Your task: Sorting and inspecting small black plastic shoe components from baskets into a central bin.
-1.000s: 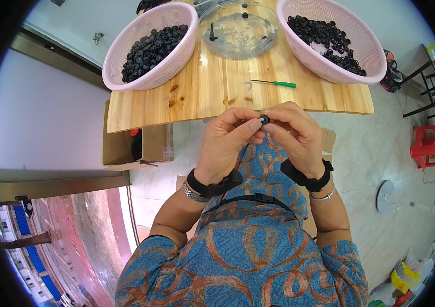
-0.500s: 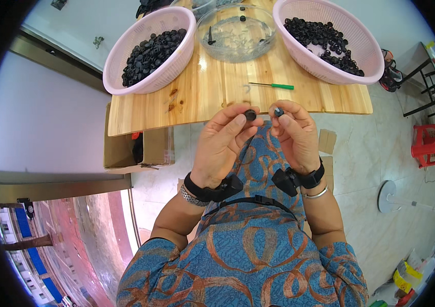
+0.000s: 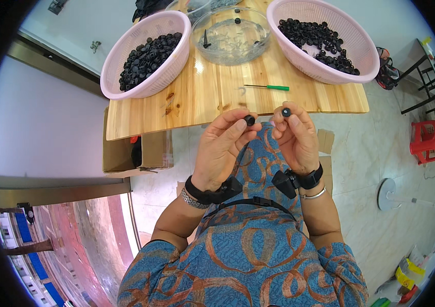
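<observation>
Between thumb and fingers, my left hand (image 3: 223, 140) pinches a small black round cap (image 3: 249, 120). My right hand (image 3: 299, 138) grips another small black round part (image 3: 286, 112) with a pale spot at its centre. The two parts are held apart, just off the near edge of the wooden table (image 3: 217, 97). Beyond my hands lies a thin screwdriver with a green handle (image 3: 278, 88), beside a small clear curved piece (image 3: 242, 91).
A pink basket (image 3: 174, 69) of black caps stands at left, another pink basket (image 3: 325, 75) of black ring-like parts at right. Between them sits a clear round tray (image 3: 227, 60) with small clear pieces. A cardboard box (image 3: 156, 149) is under the table's left; a red stool (image 3: 425, 143) stands right.
My right hand has turned its black part so the face with the pale spot shows, and moved slightly away from my left hand. The left cap is tilted slightly differently.
</observation>
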The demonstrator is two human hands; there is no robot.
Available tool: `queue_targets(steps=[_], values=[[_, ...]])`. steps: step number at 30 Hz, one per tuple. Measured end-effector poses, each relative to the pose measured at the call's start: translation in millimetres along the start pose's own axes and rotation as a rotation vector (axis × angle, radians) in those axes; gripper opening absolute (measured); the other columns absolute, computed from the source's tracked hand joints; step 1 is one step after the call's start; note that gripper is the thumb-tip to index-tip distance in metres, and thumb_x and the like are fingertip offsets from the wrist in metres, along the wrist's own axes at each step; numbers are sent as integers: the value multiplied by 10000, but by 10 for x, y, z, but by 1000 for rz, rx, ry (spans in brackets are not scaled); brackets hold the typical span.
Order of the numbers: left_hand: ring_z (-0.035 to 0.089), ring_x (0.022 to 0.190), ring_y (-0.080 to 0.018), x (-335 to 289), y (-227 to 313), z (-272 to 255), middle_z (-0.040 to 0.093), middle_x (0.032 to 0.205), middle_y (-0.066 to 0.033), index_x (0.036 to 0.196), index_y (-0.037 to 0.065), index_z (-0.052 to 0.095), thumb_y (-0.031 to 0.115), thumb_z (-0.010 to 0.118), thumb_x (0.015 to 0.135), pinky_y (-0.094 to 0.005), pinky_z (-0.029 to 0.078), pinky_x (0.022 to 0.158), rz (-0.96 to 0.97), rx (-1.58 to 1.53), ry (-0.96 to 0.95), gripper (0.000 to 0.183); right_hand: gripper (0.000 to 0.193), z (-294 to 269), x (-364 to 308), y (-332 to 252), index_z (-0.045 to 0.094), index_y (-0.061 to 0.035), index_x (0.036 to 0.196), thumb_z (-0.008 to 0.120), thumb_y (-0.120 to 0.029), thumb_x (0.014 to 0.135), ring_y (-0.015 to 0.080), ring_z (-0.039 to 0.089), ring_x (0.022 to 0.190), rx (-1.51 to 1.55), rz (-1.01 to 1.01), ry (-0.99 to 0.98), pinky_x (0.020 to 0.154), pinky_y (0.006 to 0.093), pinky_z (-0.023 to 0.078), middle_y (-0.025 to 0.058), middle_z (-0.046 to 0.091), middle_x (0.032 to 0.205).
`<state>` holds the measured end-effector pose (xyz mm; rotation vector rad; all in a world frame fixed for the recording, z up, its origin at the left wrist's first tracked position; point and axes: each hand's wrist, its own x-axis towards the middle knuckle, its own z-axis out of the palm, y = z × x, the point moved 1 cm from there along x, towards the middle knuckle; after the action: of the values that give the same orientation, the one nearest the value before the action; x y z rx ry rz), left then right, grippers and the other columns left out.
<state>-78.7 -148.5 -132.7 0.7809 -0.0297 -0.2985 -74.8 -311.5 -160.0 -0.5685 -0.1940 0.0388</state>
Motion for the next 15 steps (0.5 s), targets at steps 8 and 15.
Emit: queue_targets(steps=[8, 15], values=[[602, 940, -197, -8, 11, 36, 600, 996, -115, 1088, -20, 530, 7, 501, 871, -252, 511, 804, 11, 5, 11, 221, 236, -34, -18, -32, 536, 7, 1094, 530, -45, 864, 112, 550, 731, -102, -4, -33, 648, 237, 503, 95, 575, 903], [589, 986, -211, -13, 37, 61, 592, 1036, -115, 1111, -28, 517, -12, 496, 864, -242, 513, 832, 2, -22, 39, 248, 208, -22, -33, -27, 526, 25, 1062, 526, -51, 868, 107, 552, 699, -233, -5, -32, 624, 218, 479, 85, 589, 865]])
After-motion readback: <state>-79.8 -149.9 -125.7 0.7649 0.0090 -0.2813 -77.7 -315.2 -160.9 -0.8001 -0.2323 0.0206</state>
